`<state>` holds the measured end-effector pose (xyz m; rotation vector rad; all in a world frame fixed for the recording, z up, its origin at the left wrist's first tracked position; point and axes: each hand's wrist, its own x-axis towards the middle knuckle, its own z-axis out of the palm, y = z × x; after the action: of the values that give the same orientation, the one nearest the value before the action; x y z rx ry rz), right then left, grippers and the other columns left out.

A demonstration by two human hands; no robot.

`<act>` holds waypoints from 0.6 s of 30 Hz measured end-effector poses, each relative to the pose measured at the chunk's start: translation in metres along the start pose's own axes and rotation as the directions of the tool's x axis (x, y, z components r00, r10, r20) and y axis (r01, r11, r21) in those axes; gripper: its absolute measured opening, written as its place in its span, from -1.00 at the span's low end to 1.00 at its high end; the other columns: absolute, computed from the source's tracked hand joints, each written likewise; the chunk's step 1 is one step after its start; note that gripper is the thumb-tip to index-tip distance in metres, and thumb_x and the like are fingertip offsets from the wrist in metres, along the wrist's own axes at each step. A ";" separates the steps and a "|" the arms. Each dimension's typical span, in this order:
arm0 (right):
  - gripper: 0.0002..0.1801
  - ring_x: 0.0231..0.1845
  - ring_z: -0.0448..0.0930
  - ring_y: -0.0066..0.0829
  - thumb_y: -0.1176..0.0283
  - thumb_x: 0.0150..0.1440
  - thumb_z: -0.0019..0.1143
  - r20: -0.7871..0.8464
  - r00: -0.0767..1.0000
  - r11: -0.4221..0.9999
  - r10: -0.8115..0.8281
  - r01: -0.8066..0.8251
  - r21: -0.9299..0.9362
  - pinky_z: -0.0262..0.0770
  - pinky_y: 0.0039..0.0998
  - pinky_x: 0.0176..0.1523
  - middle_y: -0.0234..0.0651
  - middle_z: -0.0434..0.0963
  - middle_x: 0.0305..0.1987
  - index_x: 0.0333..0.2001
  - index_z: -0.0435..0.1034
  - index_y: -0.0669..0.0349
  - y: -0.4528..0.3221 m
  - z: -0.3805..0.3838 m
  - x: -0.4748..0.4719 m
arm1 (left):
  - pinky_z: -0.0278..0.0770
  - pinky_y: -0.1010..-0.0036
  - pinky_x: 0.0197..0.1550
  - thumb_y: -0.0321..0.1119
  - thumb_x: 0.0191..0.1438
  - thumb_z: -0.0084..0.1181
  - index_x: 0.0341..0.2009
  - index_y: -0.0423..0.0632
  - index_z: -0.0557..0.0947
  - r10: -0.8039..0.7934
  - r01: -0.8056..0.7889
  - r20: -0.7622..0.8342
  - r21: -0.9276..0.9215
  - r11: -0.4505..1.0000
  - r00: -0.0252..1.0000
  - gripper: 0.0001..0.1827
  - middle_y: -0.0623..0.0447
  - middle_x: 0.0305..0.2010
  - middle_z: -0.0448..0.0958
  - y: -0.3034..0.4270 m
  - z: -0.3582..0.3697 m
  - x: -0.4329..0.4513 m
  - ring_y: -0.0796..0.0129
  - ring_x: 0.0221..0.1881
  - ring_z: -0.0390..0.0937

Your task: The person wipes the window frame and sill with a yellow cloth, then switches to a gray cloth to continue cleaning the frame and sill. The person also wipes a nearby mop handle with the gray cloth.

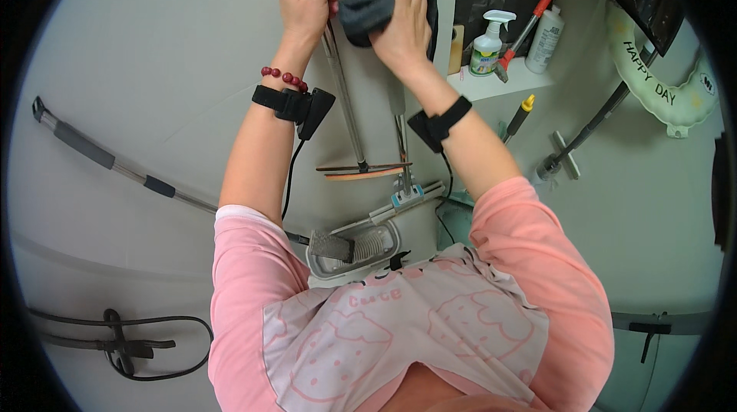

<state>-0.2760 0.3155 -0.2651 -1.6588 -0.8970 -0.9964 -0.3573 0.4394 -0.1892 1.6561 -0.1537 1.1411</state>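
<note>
My left hand [307, 2] is closed around the upper part of a metal pole [344, 84]. At the pole's lower end is a wide, flat squeegee-like head [363, 170] with an orange edge. Just right of the pole, my right hand [406, 29] grips a bunched dark grey cloth [368, 0]. The cloth is close to my left hand, and its folds hide part of what lies behind it. Behind the pole stands a flat mop [407, 193] with a blue and white joint, its upper part covered by my right hand and the cloth.
A grey mop bucket [391, 245] with a ridged tray holds a sponge-like mop head [332, 246]; its handle [86, 147] leans left. On a white ledge [501, 85] stand a spray bottle [486, 46], a red-handled scraper [527, 32] and a white bottle [544, 41]. A black cable [161, 320] hangs left.
</note>
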 end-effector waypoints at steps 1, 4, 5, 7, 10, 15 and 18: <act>-0.18 0.20 0.34 0.12 0.49 -0.13 0.39 0.026 1.000 1.000 0.010 -0.010 0.009 0.43 -0.04 0.17 -0.05 0.31 0.11 0.20 0.14 0.25 0.003 -0.001 -0.013 | 0.35 0.53 -0.67 -0.20 0.31 0.11 -0.37 -0.08 0.40 -0.007 0.007 0.016 0.009 1.000 1.000 -0.71 0.09 -0.62 0.48 0.000 0.000 -0.001 0.48 -0.69 0.42; -0.22 0.21 0.35 0.11 0.48 -0.08 0.36 0.149 0.979 0.989 0.140 -0.144 0.015 0.39 -0.03 0.22 -0.04 0.32 0.09 0.21 0.14 0.24 0.011 -0.003 -0.046 | 0.36 0.53 -0.66 -0.20 0.30 0.11 -0.37 -0.08 0.40 0.012 -0.012 0.038 0.023 1.000 0.999 -0.71 0.09 -0.61 0.49 0.001 -0.001 -0.004 0.48 -0.68 0.43; -0.22 0.21 0.34 0.10 0.48 -0.08 0.35 0.120 0.986 0.993 0.112 -0.116 0.030 0.38 -0.03 0.22 -0.05 0.32 0.09 0.21 0.14 0.24 0.013 -0.003 -0.053 | 0.37 0.53 -0.65 -0.20 0.30 0.11 -0.37 -0.08 0.40 0.018 -0.019 0.044 0.023 1.000 0.999 -0.71 0.08 -0.61 0.49 0.000 0.000 -0.005 0.48 -0.67 0.43; -0.23 0.22 0.34 0.09 0.49 -0.08 0.35 0.106 0.989 0.993 0.107 -0.112 0.044 0.37 -0.04 0.23 -0.06 0.31 0.09 0.21 0.15 0.24 0.016 -0.001 -0.066 | 0.38 0.53 -0.64 -0.20 0.30 0.11 -0.37 -0.09 0.40 0.011 -0.012 0.047 0.025 1.000 0.999 -0.71 0.07 -0.60 0.50 -0.003 0.001 -0.010 0.48 -0.66 0.44; -0.22 0.19 0.35 0.09 0.48 -0.10 0.36 0.100 0.985 0.989 0.143 -0.147 0.034 0.37 -0.04 0.23 -0.06 0.31 0.09 0.20 0.16 0.23 0.021 0.004 -0.082 | 0.42 0.53 -0.60 -0.20 0.32 0.08 -0.33 -0.11 0.44 -0.050 0.049 0.049 0.037 0.998 0.998 -0.73 0.08 -0.59 0.51 -0.009 0.006 -0.017 0.47 -0.63 0.46; -0.22 0.18 0.36 0.09 0.46 -0.11 0.37 0.091 0.976 0.980 0.197 -0.200 0.022 0.36 -0.05 0.23 -0.06 0.31 0.07 0.19 0.17 0.22 0.034 0.016 -0.118 | 0.41 0.55 -0.57 -0.24 0.38 0.00 -0.18 -0.08 0.43 -0.081 0.075 0.076 0.069 0.995 0.994 -0.82 0.17 -0.57 0.40 -0.021 0.009 -0.028 0.51 -0.63 0.38; -0.22 0.18 0.36 0.09 0.43 -0.12 0.38 0.076 0.977 0.979 0.199 -0.202 0.027 0.36 -0.07 0.23 -0.06 0.31 0.07 0.19 0.18 0.21 0.040 0.023 -0.136 | 0.43 0.56 -0.55 -0.24 0.38 0.01 -0.24 -0.08 0.43 -0.068 0.066 0.073 0.031 0.997 0.995 -0.80 0.15 -0.56 0.42 -0.027 0.006 -0.031 0.52 -0.60 0.41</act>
<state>-0.2888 0.3127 -0.4084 -1.7280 -0.7724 -0.7829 -0.3537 0.4333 -0.2302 1.7175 -0.1290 1.0364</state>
